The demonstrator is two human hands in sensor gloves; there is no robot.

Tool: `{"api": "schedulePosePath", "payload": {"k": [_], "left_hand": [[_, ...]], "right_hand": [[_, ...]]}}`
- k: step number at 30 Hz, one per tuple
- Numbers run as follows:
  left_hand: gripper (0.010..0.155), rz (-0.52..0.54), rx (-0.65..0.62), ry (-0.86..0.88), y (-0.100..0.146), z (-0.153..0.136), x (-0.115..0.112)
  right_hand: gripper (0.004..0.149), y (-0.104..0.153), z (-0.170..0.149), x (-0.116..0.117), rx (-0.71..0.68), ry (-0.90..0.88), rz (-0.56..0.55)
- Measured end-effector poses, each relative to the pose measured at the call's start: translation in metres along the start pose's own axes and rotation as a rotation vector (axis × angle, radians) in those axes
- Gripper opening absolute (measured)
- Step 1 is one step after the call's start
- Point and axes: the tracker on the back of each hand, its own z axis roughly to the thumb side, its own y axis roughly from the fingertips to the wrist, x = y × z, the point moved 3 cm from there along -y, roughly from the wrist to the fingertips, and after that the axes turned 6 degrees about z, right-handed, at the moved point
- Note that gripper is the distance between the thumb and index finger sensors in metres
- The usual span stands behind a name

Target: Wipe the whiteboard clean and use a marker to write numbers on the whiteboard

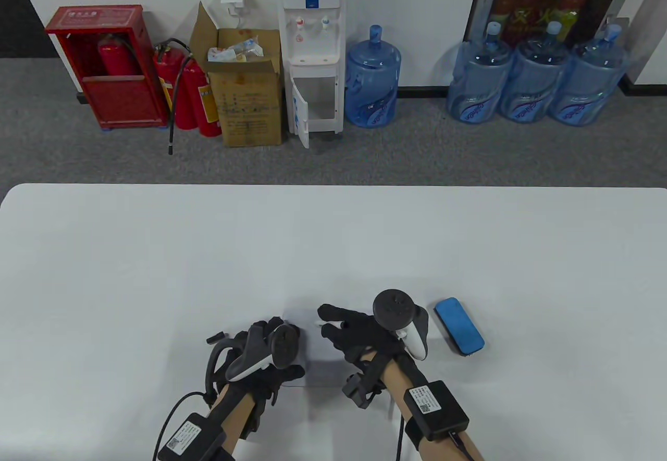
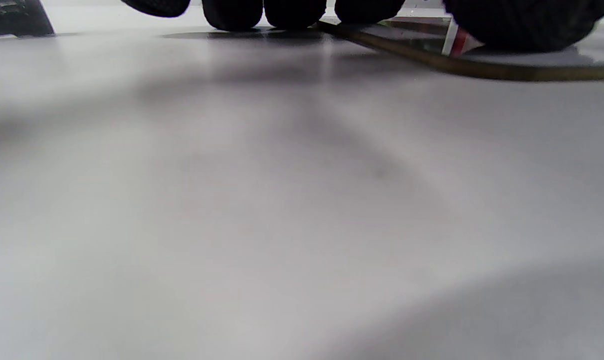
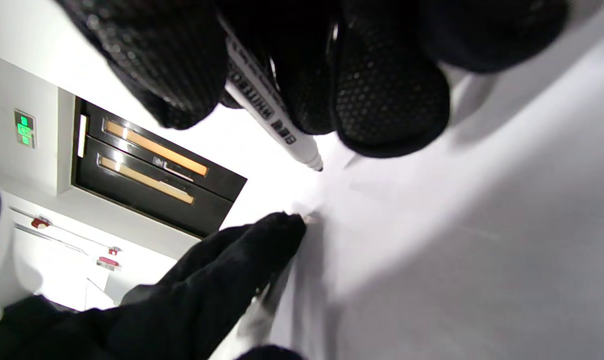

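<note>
On the white tabletop [image 1: 156, 252] a small whiteboard [image 1: 323, 364] lies flat near the bottom middle of the table view, mostly covered by the two gloved hands. The right hand [image 1: 365, 333] sits over the board's upper right part, its grip closed around a white marker [image 3: 269, 117] — in the right wrist view the fingers [image 3: 387, 100] curl round the barrel and the dark tip points down, just above the board's surface and not plainly touching it. The left hand [image 1: 266, 351] lies at about nine o'clock from the right hand, on the board's left edge. Its fingertips [image 2: 291, 12] rest on the tabletop and board edge (in the left wrist view the board's thin dark rim [image 2: 482, 70] runs under them), fingers fairly straight, pressing rather than gripping. A blue eraser [image 1: 459, 325] lies on the tabletop at three o'clock from the right hand — near it, not touching, untouched by either hand.
</note>
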Motion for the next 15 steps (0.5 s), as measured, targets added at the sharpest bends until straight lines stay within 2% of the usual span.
{"api": "schedulePosePath", "payload": {"k": [10, 15], "left_hand": [[0.079, -0.002, 0.001, 0.003, 0.0002, 0.0001, -0.0001], [0.079, -0.002, 0.001, 0.003, 0.0002, 0.0001, -0.0001]], "right_hand": [[0.055, -0.0039, -0.0002, 0.0013, 0.03, 0.04, -0.014], [0.054, 0.0015, 0.0041, 0.0058, -0.006, 0.074, 0.026]]}}
